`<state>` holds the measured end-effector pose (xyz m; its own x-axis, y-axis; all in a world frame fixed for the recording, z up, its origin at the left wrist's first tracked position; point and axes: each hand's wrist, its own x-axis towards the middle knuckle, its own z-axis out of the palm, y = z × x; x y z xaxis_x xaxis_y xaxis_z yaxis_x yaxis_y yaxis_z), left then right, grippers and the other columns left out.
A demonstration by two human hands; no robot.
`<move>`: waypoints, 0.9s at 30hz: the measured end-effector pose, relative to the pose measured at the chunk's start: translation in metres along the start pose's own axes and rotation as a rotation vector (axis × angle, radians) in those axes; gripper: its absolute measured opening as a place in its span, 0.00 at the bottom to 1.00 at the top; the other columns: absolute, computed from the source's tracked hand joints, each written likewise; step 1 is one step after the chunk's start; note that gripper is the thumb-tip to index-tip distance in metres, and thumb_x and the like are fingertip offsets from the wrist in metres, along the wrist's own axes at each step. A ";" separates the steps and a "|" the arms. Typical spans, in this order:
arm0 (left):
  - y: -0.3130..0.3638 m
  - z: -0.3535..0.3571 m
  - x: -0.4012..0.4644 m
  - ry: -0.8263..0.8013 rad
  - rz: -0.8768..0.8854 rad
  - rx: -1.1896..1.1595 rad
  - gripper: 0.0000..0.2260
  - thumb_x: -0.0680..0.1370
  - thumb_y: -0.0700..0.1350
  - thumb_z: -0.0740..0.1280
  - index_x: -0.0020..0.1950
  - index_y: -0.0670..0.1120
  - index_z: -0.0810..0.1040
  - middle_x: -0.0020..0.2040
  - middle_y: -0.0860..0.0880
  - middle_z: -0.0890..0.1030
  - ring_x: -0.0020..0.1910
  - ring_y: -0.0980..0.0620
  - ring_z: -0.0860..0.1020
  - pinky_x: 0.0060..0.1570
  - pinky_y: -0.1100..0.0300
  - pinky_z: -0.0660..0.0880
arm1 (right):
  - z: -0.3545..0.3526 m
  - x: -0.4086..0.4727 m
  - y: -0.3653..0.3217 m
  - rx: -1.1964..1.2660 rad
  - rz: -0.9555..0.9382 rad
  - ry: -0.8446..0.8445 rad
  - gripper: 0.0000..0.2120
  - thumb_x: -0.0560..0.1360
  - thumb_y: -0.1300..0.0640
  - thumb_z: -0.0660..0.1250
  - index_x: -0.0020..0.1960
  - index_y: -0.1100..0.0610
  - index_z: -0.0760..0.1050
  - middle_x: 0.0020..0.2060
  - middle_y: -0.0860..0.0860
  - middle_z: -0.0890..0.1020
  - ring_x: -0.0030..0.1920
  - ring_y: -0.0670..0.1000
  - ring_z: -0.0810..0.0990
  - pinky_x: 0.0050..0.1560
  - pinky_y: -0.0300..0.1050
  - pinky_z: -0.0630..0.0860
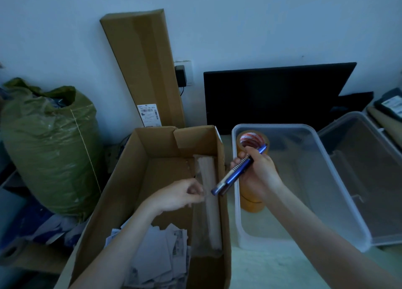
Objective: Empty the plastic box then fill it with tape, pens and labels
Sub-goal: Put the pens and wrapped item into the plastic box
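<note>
The clear plastic box (339, 193) stands right of centre, with rolls of tan tape (253, 140) stacked along its left wall. My right hand (258, 169) hovers over that left wall and grips a bundle of blue pens (236, 171), tips pointing down-left. An open cardboard box (121, 193) stands to the left. Inside it my left hand (182, 194) pinches a clear plastic bag (206, 201) that lies against the box's right wall. Paper labels (156, 256) are heaped at the near end of the cardboard box.
The plastic box's lid (374, 175) leans at the far right. A tall flat carton (143, 71) and a black monitor (276, 97) stand against the wall. A stuffed green sack (47, 145) sits on the left.
</note>
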<state>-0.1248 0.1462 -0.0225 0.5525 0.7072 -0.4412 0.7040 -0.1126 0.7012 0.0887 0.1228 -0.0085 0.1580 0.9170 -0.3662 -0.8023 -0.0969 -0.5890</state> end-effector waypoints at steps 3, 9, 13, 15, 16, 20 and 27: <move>-0.029 -0.001 0.028 0.145 -0.177 0.049 0.06 0.81 0.48 0.61 0.54 0.49 0.75 0.47 0.50 0.79 0.42 0.56 0.77 0.43 0.62 0.73 | -0.004 0.005 -0.004 0.021 0.028 0.038 0.03 0.79 0.61 0.61 0.52 0.59 0.68 0.30 0.52 0.71 0.28 0.49 0.69 0.28 0.42 0.72; -0.079 0.005 0.097 0.321 -0.459 0.069 0.14 0.82 0.46 0.59 0.64 0.40 0.71 0.52 0.44 0.78 0.44 0.50 0.76 0.43 0.55 0.75 | -0.001 0.013 0.001 -0.062 0.088 0.026 0.09 0.79 0.60 0.62 0.41 0.58 0.67 0.27 0.50 0.67 0.23 0.45 0.64 0.20 0.36 0.64; -0.096 0.011 0.134 0.333 -0.548 0.010 0.23 0.79 0.50 0.64 0.70 0.41 0.65 0.65 0.40 0.73 0.60 0.42 0.74 0.57 0.48 0.74 | 0.001 0.017 0.004 -0.105 0.117 -0.015 0.09 0.79 0.59 0.61 0.40 0.58 0.68 0.26 0.50 0.66 0.22 0.45 0.64 0.19 0.36 0.63; -0.098 0.017 0.148 0.331 -0.573 0.030 0.27 0.78 0.54 0.65 0.71 0.41 0.63 0.68 0.40 0.68 0.65 0.41 0.70 0.62 0.46 0.71 | 0.002 0.018 0.003 -0.097 0.130 -0.015 0.09 0.80 0.59 0.61 0.41 0.58 0.69 0.26 0.50 0.66 0.22 0.44 0.64 0.19 0.35 0.63; -0.098 0.021 0.153 0.332 -0.582 0.061 0.28 0.78 0.55 0.64 0.72 0.41 0.62 0.69 0.40 0.66 0.67 0.40 0.68 0.64 0.46 0.69 | 0.002 0.019 0.003 -0.094 0.135 -0.011 0.09 0.80 0.59 0.61 0.41 0.58 0.69 0.26 0.49 0.66 0.22 0.44 0.64 0.19 0.35 0.62; -0.103 0.036 0.164 0.345 -0.589 0.163 0.22 0.80 0.52 0.59 0.69 0.40 0.62 0.69 0.39 0.65 0.69 0.39 0.65 0.64 0.47 0.66 | 0.001 0.023 0.001 -0.087 0.157 0.005 0.09 0.79 0.58 0.62 0.41 0.58 0.69 0.27 0.49 0.66 0.22 0.44 0.64 0.19 0.35 0.64; -0.105 0.036 0.150 0.378 -0.646 0.099 0.13 0.82 0.44 0.54 0.65 0.40 0.65 0.65 0.39 0.72 0.64 0.40 0.72 0.58 0.49 0.70 | -0.004 0.019 -0.005 -0.218 0.118 -0.042 0.05 0.77 0.64 0.64 0.43 0.58 0.71 0.28 0.50 0.69 0.24 0.45 0.67 0.22 0.35 0.67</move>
<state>-0.0992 0.2388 -0.1826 -0.1620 0.8430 -0.5129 0.8827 0.3561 0.3065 0.0983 0.1395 -0.0152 0.0426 0.9092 -0.4142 -0.6701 -0.2815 -0.6868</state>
